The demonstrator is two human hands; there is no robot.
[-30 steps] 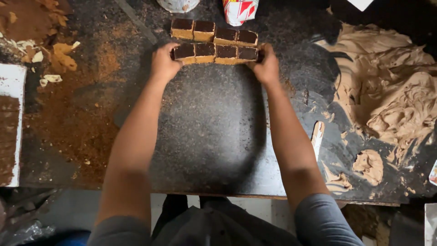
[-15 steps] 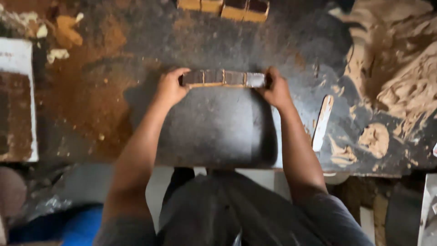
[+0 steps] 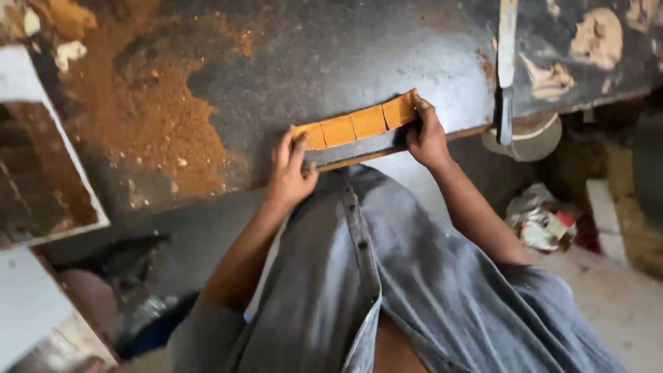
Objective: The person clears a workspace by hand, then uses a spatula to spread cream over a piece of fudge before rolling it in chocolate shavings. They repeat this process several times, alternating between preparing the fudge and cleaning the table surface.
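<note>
A row of several orange-brown square blocks (image 3: 356, 124) lies end to end near the front edge of a dark, stained work table (image 3: 331, 55). My left hand (image 3: 290, 169) presses against the row's left end, fingers up along the first block. My right hand (image 3: 425, 131) clamps the row's right end. The row is squeezed between both hands, its tan faces turned up toward me. My grey shirt fills the lower middle of the view.
Brown powder (image 3: 148, 117) covers the table's left part. A white-rimmed tray (image 3: 41, 173) with brown contents sits at far left. A long flat blade (image 3: 506, 62) lies at the right. Pale dough smears (image 3: 573, 48) mark the top right. Crumpled wrappers (image 3: 545, 224) lie on the floor.
Both hands have pulled the row of blocks from the table's far side toward its near edge. The row has turned so its tan faces show. The second row has left the view.
</note>
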